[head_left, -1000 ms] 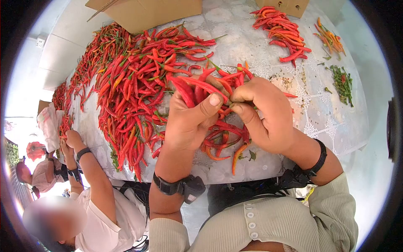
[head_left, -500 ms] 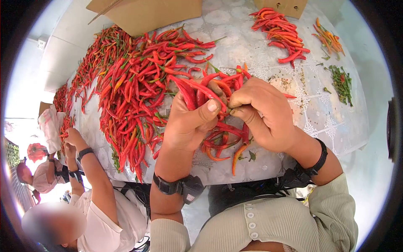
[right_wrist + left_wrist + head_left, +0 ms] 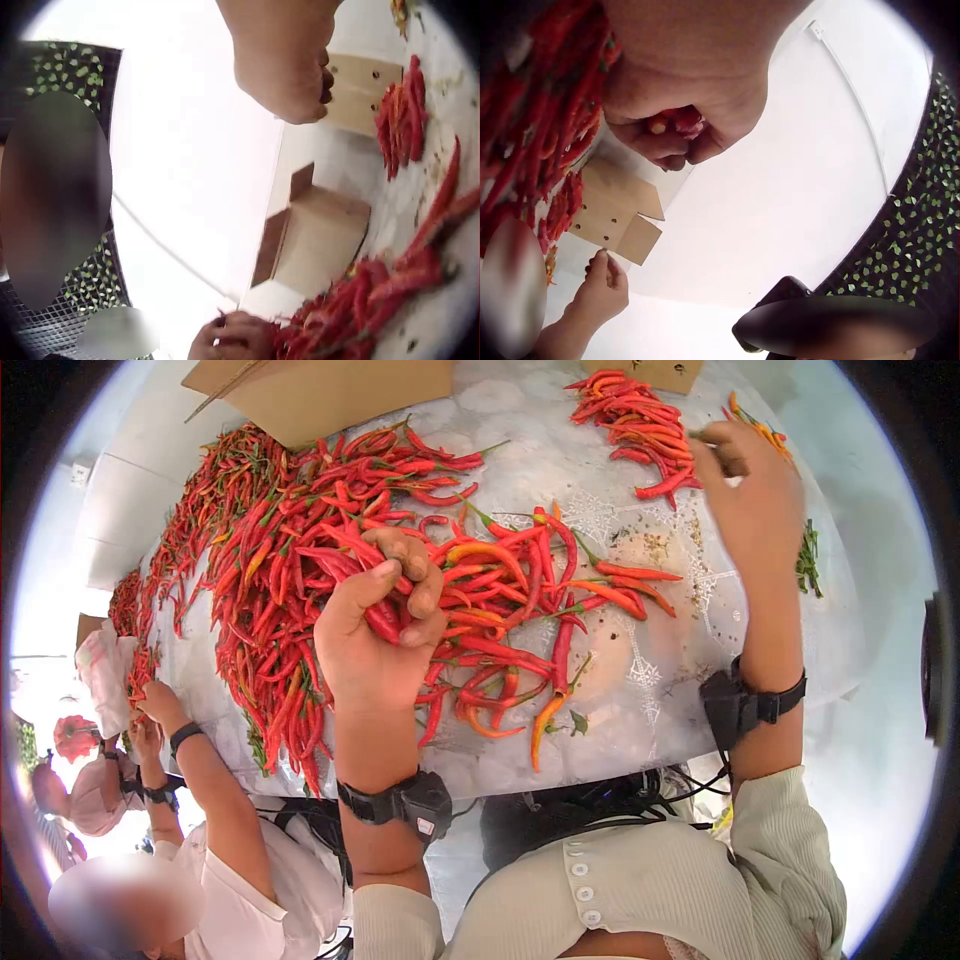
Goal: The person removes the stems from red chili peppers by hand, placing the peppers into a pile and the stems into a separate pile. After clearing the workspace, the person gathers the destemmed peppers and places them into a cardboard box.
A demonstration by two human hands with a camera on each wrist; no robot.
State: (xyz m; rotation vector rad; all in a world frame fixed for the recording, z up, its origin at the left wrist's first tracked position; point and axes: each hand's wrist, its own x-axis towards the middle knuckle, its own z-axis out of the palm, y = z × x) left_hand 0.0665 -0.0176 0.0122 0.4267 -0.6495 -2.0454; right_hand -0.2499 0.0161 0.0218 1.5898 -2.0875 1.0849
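My left hand [image 3: 375,630] is raised over a big heap of red chilies [image 3: 285,560], its fingers curled round a few red chilies [image 3: 335,563]. In the left wrist view, chili ends [image 3: 686,120] show inside the fist. My right hand [image 3: 755,490] is over the table's right side, beside a smaller pile of red chilies [image 3: 640,435]. Its fingers are bent and the thumb is near the forefinger; I cannot tell whether something small is between them. Loose chilies [image 3: 500,600], some with green stems, spread between the hands.
Green stems [image 3: 808,560] and a few orange chilies [image 3: 765,432] are at the right. Cardboard boxes [image 3: 330,395] stand at the back. Seeds and scraps dot the patterned tablecloth [image 3: 660,680]. Another person [image 3: 240,860] works at the table on my left.
My right hand has left the chilies at my left hand and swung up and right across the table. My left hand, still gripping chilies, has shifted slightly left.
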